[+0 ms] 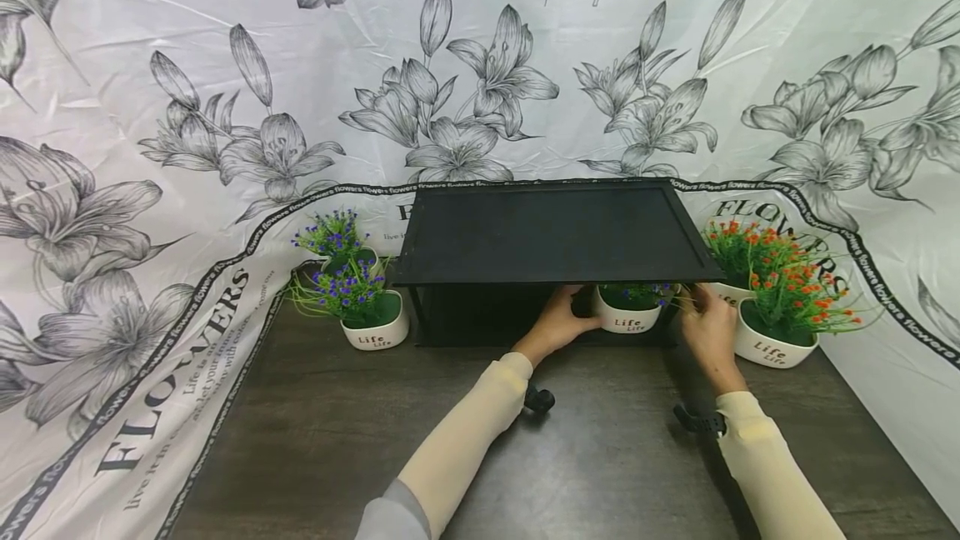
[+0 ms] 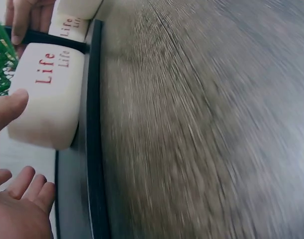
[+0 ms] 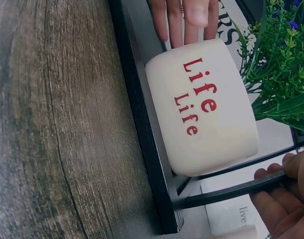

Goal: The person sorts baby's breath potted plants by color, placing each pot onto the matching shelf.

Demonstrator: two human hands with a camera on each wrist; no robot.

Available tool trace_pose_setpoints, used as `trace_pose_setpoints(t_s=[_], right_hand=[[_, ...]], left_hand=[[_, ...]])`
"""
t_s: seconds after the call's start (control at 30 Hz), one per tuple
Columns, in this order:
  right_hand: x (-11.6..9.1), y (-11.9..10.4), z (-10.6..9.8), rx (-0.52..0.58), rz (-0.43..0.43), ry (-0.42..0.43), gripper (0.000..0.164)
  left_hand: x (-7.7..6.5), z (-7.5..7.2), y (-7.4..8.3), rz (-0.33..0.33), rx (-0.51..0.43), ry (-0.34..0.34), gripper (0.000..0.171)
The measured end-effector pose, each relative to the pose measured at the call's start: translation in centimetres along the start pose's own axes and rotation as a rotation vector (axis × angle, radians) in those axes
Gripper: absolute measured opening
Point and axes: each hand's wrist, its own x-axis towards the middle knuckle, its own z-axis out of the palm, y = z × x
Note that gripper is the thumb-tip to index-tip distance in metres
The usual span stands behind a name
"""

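Note:
A white pot marked "Life" (image 1: 630, 321), holding a purple-flowered artificial plant (image 3: 283, 64), stands on the lower board of a black two-tier shelf (image 1: 551, 232), near its right end. My left hand (image 1: 557, 325) is at the pot's left side. Its thumb is against or very near the pot wall, and its other fingers are extended below the thumb in the left wrist view. My right hand (image 1: 708, 327) grips the shelf's black right-hand post (image 3: 231, 193), with fingers curled round it. The top board hides part of the plant.
Two white pots with purple flowers (image 1: 375, 332) stand left of the shelf. Two pots with orange flowers (image 1: 776, 348) stand on the right, close to my right hand. A flower-printed cloth (image 1: 480, 57) hangs behind the dark wooden table (image 1: 600, 457).

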Motion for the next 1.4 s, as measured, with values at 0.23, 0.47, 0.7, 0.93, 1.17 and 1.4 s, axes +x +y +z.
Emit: trace_pose_setpoints(t_s=[0.23,0.47,0.7,0.93,1.17,1.4], right_hand=[[-0.1,-0.1,-0.1,0.002,-0.008,0.005,0.019],[0.0,0.0,-0.1,-0.009,-0.021,0.002,0.019],[0.0,0.1,-0.1,0.001,-0.01,-0.003,0.019],[0.0,0.1,0.0,0.005,-0.005,-0.008,0.02],[0.0,0.1,0.1,-0.002,-0.009,-0.005,0.02],[-0.1,-0.1,-0.1,-0.004,-0.003,-0.013,0.02]], left_hand=[[-1.7,-2.6,-0.9,0.059,0.07,0.034,0.042],[-4.4,-5.8,-1.8,0.106,-0.01,0.073,0.024],[-7.3,-9.1,-2.8,0.132,-0.103,0.132,0.022],[-10.5,-12.8,-3.8,0.138,-0.107,0.234,0.013],[-14.0,-16.8,-5.1,0.085,-0.113,0.317,0.015],[-17.5,-20.5,-7.1,0.022,-0.118,0.375,0.02]])
